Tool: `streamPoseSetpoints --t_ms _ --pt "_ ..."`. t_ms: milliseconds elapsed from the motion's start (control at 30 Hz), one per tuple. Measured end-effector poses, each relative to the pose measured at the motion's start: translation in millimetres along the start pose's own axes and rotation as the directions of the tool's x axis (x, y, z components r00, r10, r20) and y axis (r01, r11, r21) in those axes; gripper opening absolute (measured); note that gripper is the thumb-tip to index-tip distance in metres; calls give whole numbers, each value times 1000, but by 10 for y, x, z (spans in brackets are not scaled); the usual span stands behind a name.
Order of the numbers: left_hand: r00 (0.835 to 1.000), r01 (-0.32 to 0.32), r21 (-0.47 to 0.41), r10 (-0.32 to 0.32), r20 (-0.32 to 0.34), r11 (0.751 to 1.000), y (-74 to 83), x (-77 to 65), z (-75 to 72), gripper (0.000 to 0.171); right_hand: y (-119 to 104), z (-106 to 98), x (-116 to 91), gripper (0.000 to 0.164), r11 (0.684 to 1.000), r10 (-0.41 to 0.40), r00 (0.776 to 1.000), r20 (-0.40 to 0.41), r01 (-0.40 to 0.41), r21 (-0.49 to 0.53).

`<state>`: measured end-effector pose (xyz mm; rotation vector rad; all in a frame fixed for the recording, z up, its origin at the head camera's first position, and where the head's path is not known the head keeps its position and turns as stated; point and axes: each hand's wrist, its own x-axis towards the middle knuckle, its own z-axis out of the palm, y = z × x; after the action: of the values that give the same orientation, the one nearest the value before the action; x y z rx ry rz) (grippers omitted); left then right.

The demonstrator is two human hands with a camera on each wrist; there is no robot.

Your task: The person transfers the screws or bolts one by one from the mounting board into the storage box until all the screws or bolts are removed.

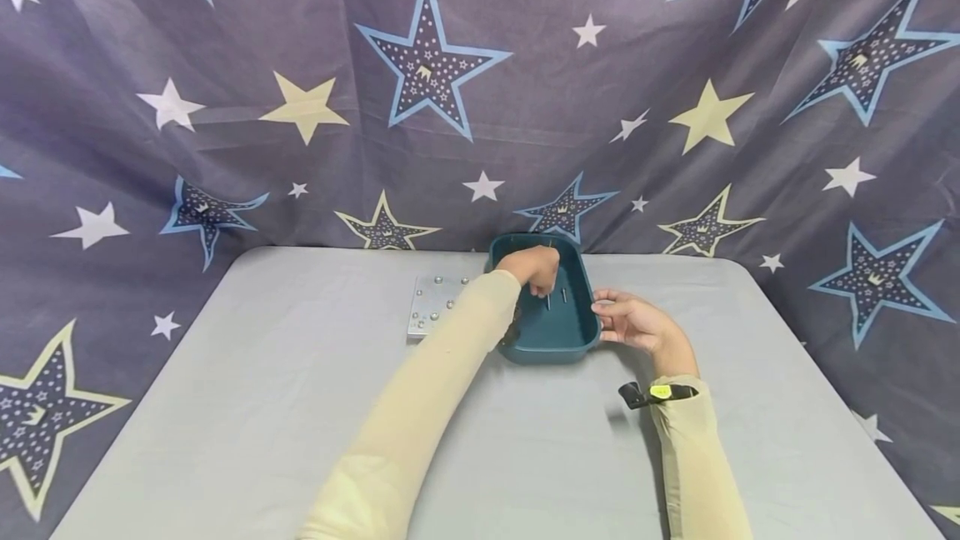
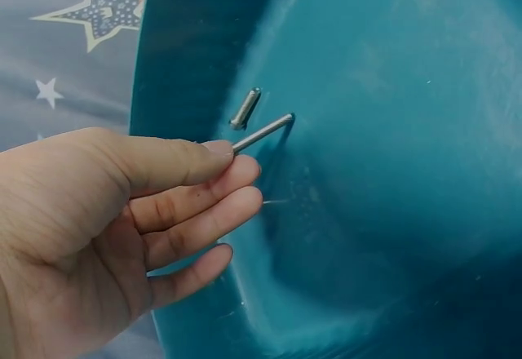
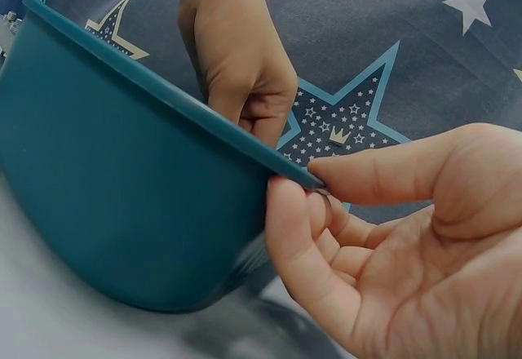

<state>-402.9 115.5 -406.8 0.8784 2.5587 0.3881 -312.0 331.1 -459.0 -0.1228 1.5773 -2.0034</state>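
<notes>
A teal plastic basin (image 1: 551, 354) stands at the back of the table. Inside it, my left hand (image 1: 536, 267) pinches a thin metal rod (image 2: 265, 132) between thumb and fingers, its free end close to the basin floor in the left wrist view. Beside the rod lies a short metal screw (image 2: 245, 108) on the basin floor. At the basin's right side, my right hand (image 1: 633, 323) pinches the rim, thumb over the top and fingers under the edge. In the right wrist view the basin wall (image 3: 130, 171) hides what the left hand holds.
Left of the basin sits a metal plate (image 1: 427, 298) with several bolts on it, partly covered by the left sleeve (image 1: 427, 390). A black strap (image 1: 637, 395) with a yellow-green tag is on the right wrist. A star-patterned cloth (image 1: 465, 148) hangs behind the grey table (image 1: 262, 398).
</notes>
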Motion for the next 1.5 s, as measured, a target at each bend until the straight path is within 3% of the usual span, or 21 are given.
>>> streamPoseSetpoints --t_ms 400,667,1033,1333,1500 --pt "999 52 -7 -52 -10 999 15 61 88 13 29 -26 25 16 1000 -3 1000 5 3 0" --pt "992 107 -50 -103 75 993 42 104 55 14 14 -18 11 17 1000 -4 1000 5 4 15" --pt "981 184 -75 -179 72 980 53 223 107 40 9 -9 9 17 1000 1 1000 4 -1 19" --pt "974 217 -86 -211 79 972 62 188 97 39 6 1 10 16 1000 5 1000 -8 -5 20" --pt "968 244 -93 -238 80 965 88 161 97 50 10 -11 9 16 1000 4 1000 -2 -4 28"
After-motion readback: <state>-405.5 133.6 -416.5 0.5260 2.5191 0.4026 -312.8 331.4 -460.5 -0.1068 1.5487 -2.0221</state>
